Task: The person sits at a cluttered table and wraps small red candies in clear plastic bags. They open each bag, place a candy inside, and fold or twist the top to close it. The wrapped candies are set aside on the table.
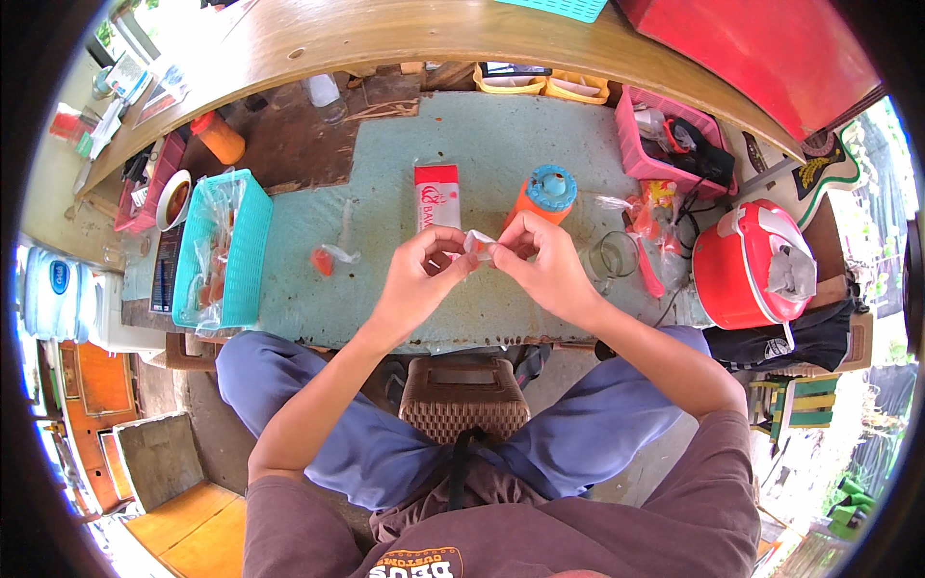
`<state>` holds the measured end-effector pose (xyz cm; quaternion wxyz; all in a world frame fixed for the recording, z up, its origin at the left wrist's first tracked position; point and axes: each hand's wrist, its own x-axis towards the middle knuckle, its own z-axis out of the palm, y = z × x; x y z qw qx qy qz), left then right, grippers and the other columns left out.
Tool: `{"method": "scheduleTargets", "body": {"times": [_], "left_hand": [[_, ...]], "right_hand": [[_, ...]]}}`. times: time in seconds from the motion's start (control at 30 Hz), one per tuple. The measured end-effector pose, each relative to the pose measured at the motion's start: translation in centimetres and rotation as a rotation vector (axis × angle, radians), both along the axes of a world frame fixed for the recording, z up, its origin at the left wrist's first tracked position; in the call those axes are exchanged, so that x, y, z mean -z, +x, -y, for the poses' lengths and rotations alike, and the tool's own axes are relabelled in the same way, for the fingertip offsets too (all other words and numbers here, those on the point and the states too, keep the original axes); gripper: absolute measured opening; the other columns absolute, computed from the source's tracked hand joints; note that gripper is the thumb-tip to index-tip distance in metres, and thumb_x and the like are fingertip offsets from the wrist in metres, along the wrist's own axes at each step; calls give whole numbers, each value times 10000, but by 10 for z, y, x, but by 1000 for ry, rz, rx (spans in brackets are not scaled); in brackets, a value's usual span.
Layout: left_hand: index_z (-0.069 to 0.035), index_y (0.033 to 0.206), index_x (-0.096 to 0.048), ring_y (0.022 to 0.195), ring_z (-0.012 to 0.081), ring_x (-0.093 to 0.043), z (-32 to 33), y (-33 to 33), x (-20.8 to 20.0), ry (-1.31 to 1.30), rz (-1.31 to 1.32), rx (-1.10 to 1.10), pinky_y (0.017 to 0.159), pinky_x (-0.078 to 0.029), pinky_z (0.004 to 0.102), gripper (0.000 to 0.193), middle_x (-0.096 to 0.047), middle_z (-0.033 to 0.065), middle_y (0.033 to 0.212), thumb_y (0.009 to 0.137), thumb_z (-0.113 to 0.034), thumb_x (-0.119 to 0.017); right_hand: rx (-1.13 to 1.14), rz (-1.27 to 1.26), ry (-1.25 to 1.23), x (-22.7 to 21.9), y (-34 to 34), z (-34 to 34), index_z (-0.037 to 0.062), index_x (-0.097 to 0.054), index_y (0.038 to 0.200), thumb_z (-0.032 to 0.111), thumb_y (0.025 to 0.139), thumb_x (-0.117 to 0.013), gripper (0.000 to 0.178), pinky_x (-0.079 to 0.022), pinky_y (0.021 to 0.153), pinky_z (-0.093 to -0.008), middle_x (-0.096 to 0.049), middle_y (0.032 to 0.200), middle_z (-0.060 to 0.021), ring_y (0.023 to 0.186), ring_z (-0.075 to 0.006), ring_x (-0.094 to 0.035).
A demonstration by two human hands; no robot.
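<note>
Between my two hands, above the table [385, 289], is a small clear plastic bag [478, 242]. The fingers of my left hand [426, 272] pinch one side of its top. My right hand [541, 258] pinches the other side, close to the left fingertips. Something orange-red shows low in the bag, partly hidden by the fingers. Just beyond my left hand lies a red and white packet [439, 196]. Behind my right hand stands an orange bottle with a blue lid [549, 190]. A similar small bag with orange contents [326, 260] lies to the left.
At left, a teal basket [252, 252] holds plastic bags with orange contents. A clear glass mug [614, 256] and a red cooler jug [732, 270] stand at right. Behind them is a pink basket [636, 159]. A wooden shelf [385, 34] spans the far side.
</note>
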<state>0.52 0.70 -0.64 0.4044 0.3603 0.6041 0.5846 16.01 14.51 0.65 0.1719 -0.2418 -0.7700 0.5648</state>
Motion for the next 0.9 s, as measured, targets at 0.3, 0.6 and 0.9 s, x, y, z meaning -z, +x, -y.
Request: {"method": "scheduleTargets", "body": {"times": [0.3, 0.6, 0.9], "left_hand": [[-4, 1187, -657, 920, 95, -663, 1, -3, -3, -55, 152, 28, 806, -503, 247, 258, -729, 70, 1050, 969, -141, -682], [-33, 955, -757, 718, 27, -545, 1, -3, -2, 76, -482, -118, 635, -424, 220, 96, -705, -27, 839, 883, -95, -740], [-1, 869, -658, 680, 23, -530, 5, 1, -5, -3, -455, -132, 572, -403, 220, 90, -691, 5, 804, 849, -29, -741]], "right_hand": [[-144, 26, -268, 0, -1, -3, 5, -575, 1077, 151, 964, -690, 218, -528, 829, -286, -713, 953, -78, 897, -137, -692], [-210, 66, -258, 6, -2, 1, 22, -579, 1031, 195, 989, -668, 199, -519, 746, -259, -679, 917, -23, 859, -95, -659], [-202, 65, -99, 3, 0, 4, 43, -580, 863, 197, 921, -710, 209, -395, 592, -226, -560, 788, 39, 698, -25, -479]]}}
